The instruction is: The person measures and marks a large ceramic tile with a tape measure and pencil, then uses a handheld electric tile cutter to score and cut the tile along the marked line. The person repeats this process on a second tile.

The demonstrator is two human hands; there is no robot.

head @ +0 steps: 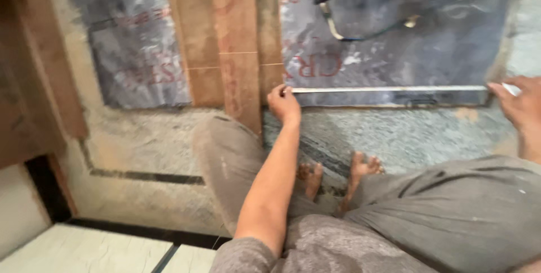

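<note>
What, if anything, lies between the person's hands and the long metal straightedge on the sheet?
Nothing visible. The left hand presses on one end of the metal straightedge, and the right hand is at its other end, with both ends lying flat on the grey plastic-covered sheet.

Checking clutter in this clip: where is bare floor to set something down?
Bare floor lies left of the squatting knee, below the sheet. Crowded: the strip between left hand and right hand, the planks, and the feet.

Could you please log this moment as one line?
left hand: holds end of long thin metal strip | right hand: holds other end | under: grey plastic-wrapped sheet
</note>
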